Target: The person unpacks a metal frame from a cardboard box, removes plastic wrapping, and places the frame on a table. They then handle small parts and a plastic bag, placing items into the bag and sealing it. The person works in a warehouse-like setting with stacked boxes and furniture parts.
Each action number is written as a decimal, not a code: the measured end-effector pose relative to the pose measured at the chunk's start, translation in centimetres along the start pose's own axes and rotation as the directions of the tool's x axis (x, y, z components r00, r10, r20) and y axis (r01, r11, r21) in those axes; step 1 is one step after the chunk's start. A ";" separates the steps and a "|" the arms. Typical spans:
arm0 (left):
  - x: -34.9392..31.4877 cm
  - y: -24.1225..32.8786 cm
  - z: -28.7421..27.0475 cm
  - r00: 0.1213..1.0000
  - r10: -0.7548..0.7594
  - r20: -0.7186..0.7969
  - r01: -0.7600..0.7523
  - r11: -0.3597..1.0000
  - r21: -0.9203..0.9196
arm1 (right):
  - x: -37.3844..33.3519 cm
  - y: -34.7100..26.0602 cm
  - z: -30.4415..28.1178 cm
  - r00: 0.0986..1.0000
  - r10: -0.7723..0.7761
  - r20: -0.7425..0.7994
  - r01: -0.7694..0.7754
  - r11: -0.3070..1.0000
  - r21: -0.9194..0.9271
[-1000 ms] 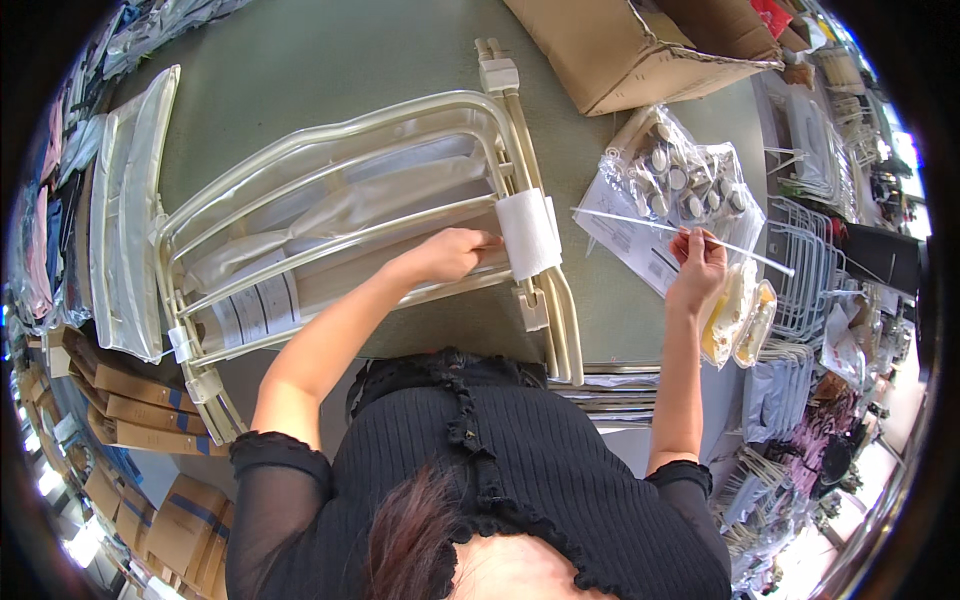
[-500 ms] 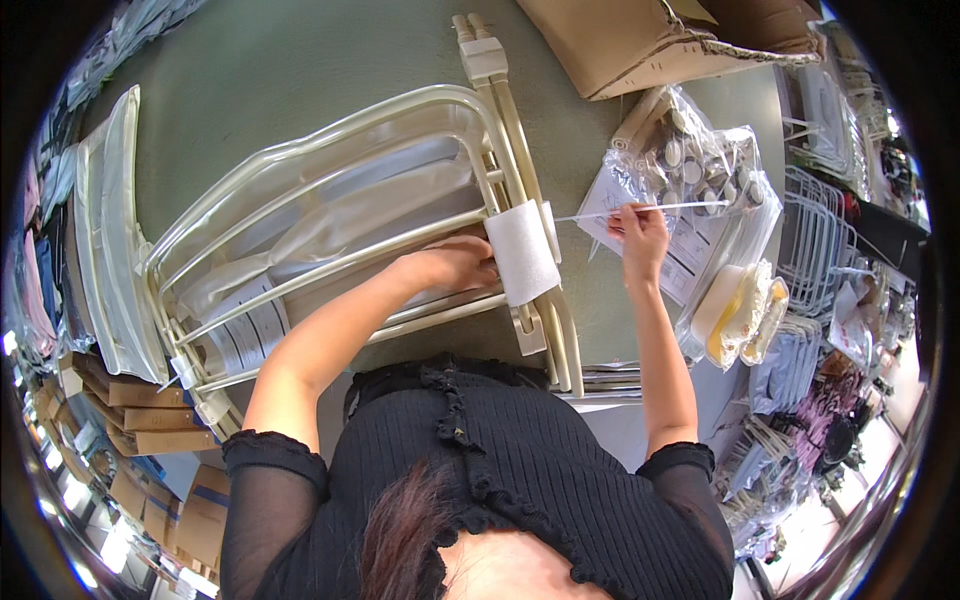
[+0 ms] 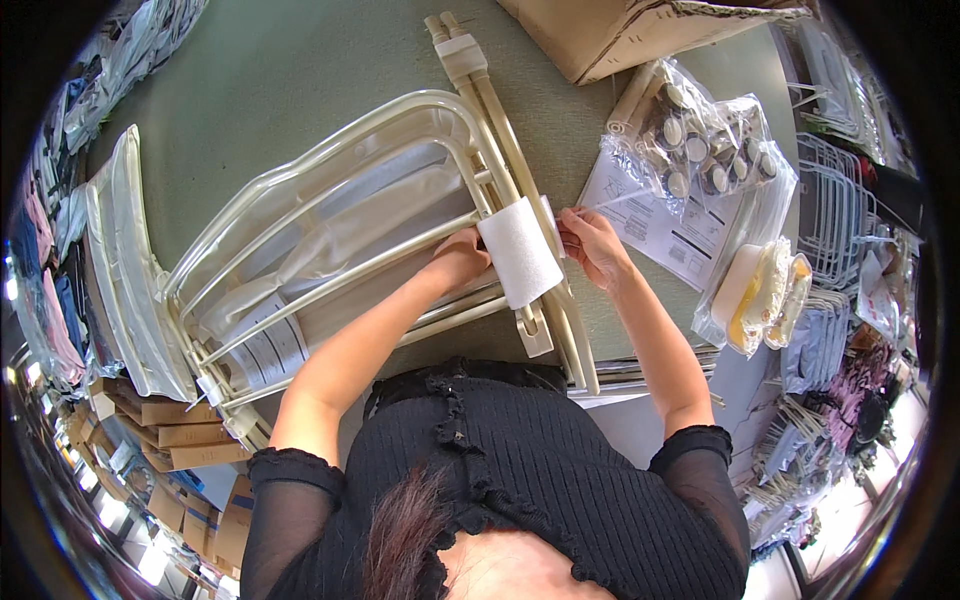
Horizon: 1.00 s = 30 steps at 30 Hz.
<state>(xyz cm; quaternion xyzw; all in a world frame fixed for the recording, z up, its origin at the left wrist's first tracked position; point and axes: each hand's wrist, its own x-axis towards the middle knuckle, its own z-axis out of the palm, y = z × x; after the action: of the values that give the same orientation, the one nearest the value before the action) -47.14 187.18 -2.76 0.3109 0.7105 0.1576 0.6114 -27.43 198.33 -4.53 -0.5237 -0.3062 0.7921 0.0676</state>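
Observation:
A cream metal tube frame (image 3: 330, 135) lies folded on the table, with clear plastic-wrapped parts inside it. White foam wrap (image 3: 522, 255) goes round its tubes at the right end. My left hand (image 3: 458, 262) reaches between the tubes, fingers curled against the foam's left edge; the fingertips are hidden. At the foam's right edge my right hand (image 3: 592, 245) pinches a thin white cable tie, mostly hidden by the fingers. Two long tubes (image 3: 497, 130) joined by a white clip run along the frame's right side.
Right of my right hand are printed sheets (image 3: 660, 225), a clear bag of round-capped parts (image 3: 695, 150) and a packet of yellow-and-white pieces (image 3: 760, 300). A cardboard box (image 3: 650, 35) stands at the far edge. A plastic-wrapped panel (image 3: 140, 280) leans at the left.
My right hand has moved left to the foam's edge; the long white cable tie stretched out from it before. My left hand stays inside the frame. The whole view has shifted slightly.

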 end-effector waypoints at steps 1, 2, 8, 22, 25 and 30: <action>-0.1 0.2 0.1 1.000 -0.031 -0.002 0.031 0.997 -0.067 | -0.1 -0.3 0.4 1.000 0.000 -0.016 -0.001 0.999 -0.037; -0.2 0.2 0.2 1.000 -0.011 0.019 0.014 0.987 -0.158 | -0.3 -0.4 0.6 0.999 -0.003 -0.034 0.000 0.997 -0.071; -1.0 0.7 0.7 0.998 -0.030 0.053 0.054 0.856 -0.515 | -0.4 -0.1 0.4 1.000 -0.014 0.019 0.015 0.999 -0.037; 2.6 -4.5 1.1 0.957 0.209 0.203 -0.107 0.900 -0.422 | -0.5 -1.2 1.3 0.998 0.052 -0.023 -0.052 0.999 -0.009; 1.9 -2.2 2.2 0.999 0.042 -0.020 -0.047 0.913 -0.406 | -1.2 -1.2 1.8 0.998 0.024 -0.063 -0.025 1.000 -0.004; 0.3 -0.4 2.1 0.953 0.223 -0.206 -0.213 0.975 0.067 | -0.1 -0.2 1.5 0.996 -0.022 -0.089 0.012 0.994 -0.109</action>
<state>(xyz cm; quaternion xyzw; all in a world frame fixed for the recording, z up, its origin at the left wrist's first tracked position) -45.20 186.69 -3.69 0.3821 0.7363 0.2407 0.5039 -28.79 197.85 -3.94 -0.5592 -0.3499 0.7492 0.0597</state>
